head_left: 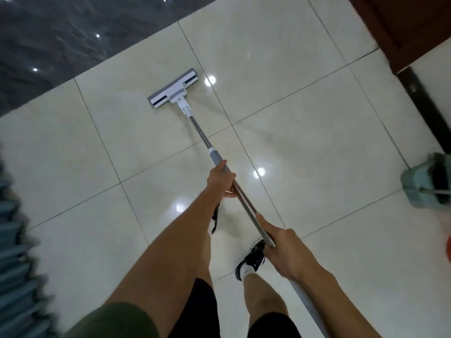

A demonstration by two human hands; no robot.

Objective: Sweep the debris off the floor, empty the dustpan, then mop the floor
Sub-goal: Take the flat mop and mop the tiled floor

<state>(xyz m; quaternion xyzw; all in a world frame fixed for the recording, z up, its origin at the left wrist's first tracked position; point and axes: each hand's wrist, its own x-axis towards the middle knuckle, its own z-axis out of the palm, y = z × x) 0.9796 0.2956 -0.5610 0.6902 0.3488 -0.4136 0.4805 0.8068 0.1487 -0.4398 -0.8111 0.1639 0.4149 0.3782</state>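
A flat mop with a white and grey head (pixel 172 88) lies on the glossy cream floor tiles (pixel 305 132), near the edge of a dark marble strip. Its steel pole (pixel 202 135) slants back toward me. My left hand (pixel 220 179) grips the pole just below the grey collar. Lower down the pole, my right hand (pixel 280 247) holds it near my body. A pale green dustpan with a dark broom (pixel 425 184) stands at the right edge.
Dark glossy marble (pixel 61 40) fills the upper left. A brown wooden door or cabinet (pixel 410 25) stands at the upper right. Blurred blue-grey fabric (pixel 14 252) hangs at the left edge. My feet in black shoes (pixel 251 259) stand below the pole. Something orange (pixel 448 245) shows at the right edge.
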